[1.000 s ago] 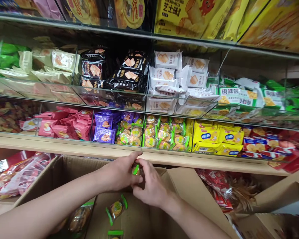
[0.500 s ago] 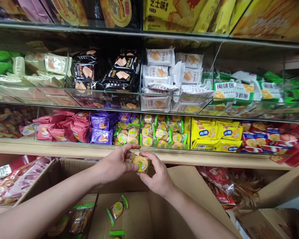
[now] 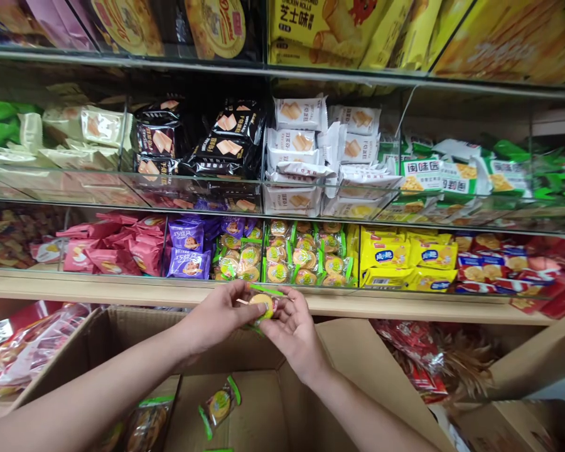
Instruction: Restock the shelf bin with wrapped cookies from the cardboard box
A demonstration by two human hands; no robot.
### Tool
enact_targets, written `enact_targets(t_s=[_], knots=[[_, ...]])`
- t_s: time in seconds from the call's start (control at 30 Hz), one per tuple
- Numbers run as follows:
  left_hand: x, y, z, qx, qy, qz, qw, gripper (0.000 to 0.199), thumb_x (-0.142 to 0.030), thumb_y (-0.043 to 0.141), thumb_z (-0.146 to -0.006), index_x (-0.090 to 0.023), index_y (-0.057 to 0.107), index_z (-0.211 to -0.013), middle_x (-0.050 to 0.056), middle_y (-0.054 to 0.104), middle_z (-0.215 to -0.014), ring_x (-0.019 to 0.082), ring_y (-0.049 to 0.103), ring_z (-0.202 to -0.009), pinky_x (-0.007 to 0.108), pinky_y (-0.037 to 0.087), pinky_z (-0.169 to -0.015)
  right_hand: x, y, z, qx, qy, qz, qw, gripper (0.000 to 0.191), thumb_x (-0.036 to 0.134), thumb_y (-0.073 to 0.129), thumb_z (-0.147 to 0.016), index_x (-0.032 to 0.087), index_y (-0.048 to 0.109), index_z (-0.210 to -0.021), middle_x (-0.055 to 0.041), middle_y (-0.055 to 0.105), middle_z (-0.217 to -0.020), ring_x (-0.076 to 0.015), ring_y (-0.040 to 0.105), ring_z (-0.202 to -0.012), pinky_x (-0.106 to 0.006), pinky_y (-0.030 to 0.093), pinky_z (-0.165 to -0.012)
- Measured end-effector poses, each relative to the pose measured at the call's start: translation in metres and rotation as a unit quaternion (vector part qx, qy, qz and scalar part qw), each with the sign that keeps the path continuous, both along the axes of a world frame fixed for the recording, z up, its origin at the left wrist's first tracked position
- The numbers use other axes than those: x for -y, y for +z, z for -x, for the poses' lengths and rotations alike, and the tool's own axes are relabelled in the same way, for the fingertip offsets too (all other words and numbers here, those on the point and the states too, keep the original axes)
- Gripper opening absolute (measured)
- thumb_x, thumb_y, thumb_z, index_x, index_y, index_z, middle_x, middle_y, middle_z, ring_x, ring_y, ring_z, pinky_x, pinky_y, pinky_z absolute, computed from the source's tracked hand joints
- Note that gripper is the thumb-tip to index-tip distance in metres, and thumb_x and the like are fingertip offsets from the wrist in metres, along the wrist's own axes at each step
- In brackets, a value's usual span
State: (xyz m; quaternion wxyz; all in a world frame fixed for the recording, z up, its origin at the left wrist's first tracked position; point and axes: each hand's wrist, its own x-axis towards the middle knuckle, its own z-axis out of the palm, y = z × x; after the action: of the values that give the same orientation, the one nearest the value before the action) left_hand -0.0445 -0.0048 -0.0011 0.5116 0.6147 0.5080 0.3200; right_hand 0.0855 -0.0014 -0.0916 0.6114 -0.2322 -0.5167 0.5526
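Between my two hands is a small clear packet of round biscuits (image 3: 262, 306) with green edges, held above the cardboard box. My left hand (image 3: 225, 314) pinches its left side, the thumb lying across the front. On the right side, my right hand (image 3: 292, 326) has its fingers and thumb closed on the same packet. A similar packet (image 3: 220, 405) lies on the bottom of the open cardboard box (image 3: 358, 370), and more packets (image 3: 148, 424) are at the lower left, partly behind my left forearm. Matching packets (image 3: 305, 254) fill the lower shelf's middle compartments.
A wooden shelf edge (image 3: 358, 306) runs just behind my hands. Glass-fronted compartments hold purple packets (image 3: 188, 263), pink packets (image 3: 113, 257) and yellow packets (image 3: 386, 251). Red bags (image 3: 414, 345) lie right of the box; another carton (image 3: 503, 424) stands at the lower right.
The held packet has turned, with a green edge now at its top. Both hands have shifted slightly, and my right fingers have curled in closer around it. The view has moved a little.
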Motion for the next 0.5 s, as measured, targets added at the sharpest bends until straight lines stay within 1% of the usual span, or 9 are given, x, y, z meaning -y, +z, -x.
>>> enact_targets(t_s=[0.03,0.1,0.17,0.23,0.3,0.33,0.4,0.43,0.5], knots=[[0.001,-0.002,-0.002,0.016,0.008,0.006,1.000,0.026,-0.031,0.063,-0.065,-0.016,0.052,-0.085,0.000,0.060,-0.079,0.014,0.054,-0.072,0.026,0.040,-0.066,0.001,0.000,0.002,-0.003,0.019,0.011,1.000,0.048,0.027,0.067,-0.064,0.022,0.041,-0.104,-0.0052,0.057,-0.098,-0.0174,0.057,-0.089,-0.031,0.048,-0.075],[0.003,-0.007,-0.005,0.036,0.009,0.012,0.999,0.028,-0.030,0.065,-0.064,-0.017,0.051,-0.085,-0.001,0.061,-0.078,0.013,0.054,-0.068,0.025,0.040,-0.065,0.002,-0.001,0.004,0.003,0.053,0.032,0.998,0.040,0.028,0.069,-0.062,0.021,0.045,-0.095,-0.0037,0.058,-0.093,-0.0173,0.057,-0.087,-0.030,0.048,-0.074],[0.004,-0.011,-0.007,0.059,0.005,0.004,0.998,0.029,-0.030,0.064,-0.065,-0.018,0.049,-0.087,-0.001,0.061,-0.077,0.013,0.056,-0.069,0.026,0.041,-0.066,0.000,0.001,0.002,0.010,0.050,0.044,0.998,0.034,0.030,0.067,-0.064,0.019,0.047,-0.089,-0.0026,0.059,-0.087,-0.0164,0.058,-0.082,-0.028,0.048,-0.070],[0.005,-0.015,-0.007,0.065,0.012,-0.016,0.998,0.032,-0.031,0.063,-0.066,-0.018,0.048,-0.091,0.000,0.060,-0.080,0.015,0.057,-0.075,0.028,0.042,-0.071,-0.006,0.005,-0.006,0.035,0.000,0.036,0.999,0.032,0.031,0.064,-0.067,0.019,0.047,-0.092,-0.0029,0.059,-0.087,-0.0156,0.058,-0.079,-0.027,0.048,-0.069],[0.007,-0.016,-0.006,0.023,0.027,-0.027,0.999,0.035,-0.031,0.062,-0.065,-0.018,0.048,-0.094,0.001,0.058,-0.082,0.017,0.056,-0.079,0.030,0.042,-0.072,-0.017,0.013,-0.020,0.098,-0.092,0.001,0.991,0.034,0.030,0.060,-0.071,0.019,0.046,-0.100,-0.0048,0.058,-0.093,-0.0159,0.057,-0.080,-0.028,0.047,-0.069],[0.008,-0.017,-0.005,-0.011,0.033,-0.031,0.999,0.035,-0.031,0.061,-0.065,-0.018,0.049,-0.095,0.001,0.057,-0.084,0.017,0.055,-0.080,0.030,0.042,-0.073,-0.024,0.019,-0.028,0.140,-0.145,-0.023,0.979,0.037,0.030,0.059,-0.073,0.018,0.043,-0.104,-0.0060,0.058,-0.096,-0.0167,0.056,-0.082,-0.028,0.046,-0.069],[0.010,-0.020,-0.002,-0.071,0.029,-0.043,0.996,0.033,-0.030,0.058,-0.065,-0.017,0.050,-0.094,0.003,0.056,-0.088,0.019,0.053,-0.084,0.031,0.041,-0.076,-0.040,0.032,-0.042,0.228,-0.237,-0.084,0.941,0.043,0.028,0.059,-0.073,0.018,0.039,-0.110,-0.0080,0.057,-0.099,-0.0188,0.055,-0.089,-0.030,0.045,-0.071],[0.011,-0.022,-0.001,-0.089,0.022,-0.054,0.994,0.031,-0.030,0.057,-0.065,-0.017,0.050,-0.093,0.004,0.055,-0.092,0.019,0.052,-0.088,0.032,0.040,-0.078,-0.049,0.039,-0.049,0.270,-0.266,-0.116,0.918,0.042,0.026,0.058,-0.073,0.018,0.039,-0.110,-0.0084,0.057,-0.100,-0.0199,0.054,-0.092,-0.032,0.045,-0.072],[0.013,-0.028,0.002,-0.117,0.010,-0.076,0.990,0.030,-0.029,0.055,-0.066,-0.018,0.051,-0.094,0.005,0.054,-0.098,0.020,0.050,-0.094,0.033,0.038,-0.083,-0.064,0.054,-0.057,0.352,-0.290,-0.171,0.874,0.034,0.023,0.056,-0.075,0.018,0.045,-0.107,-0.0090,0.056,-0.101,-0.0212,0.052,-0.096,-0.034,0.043,-0.078]])
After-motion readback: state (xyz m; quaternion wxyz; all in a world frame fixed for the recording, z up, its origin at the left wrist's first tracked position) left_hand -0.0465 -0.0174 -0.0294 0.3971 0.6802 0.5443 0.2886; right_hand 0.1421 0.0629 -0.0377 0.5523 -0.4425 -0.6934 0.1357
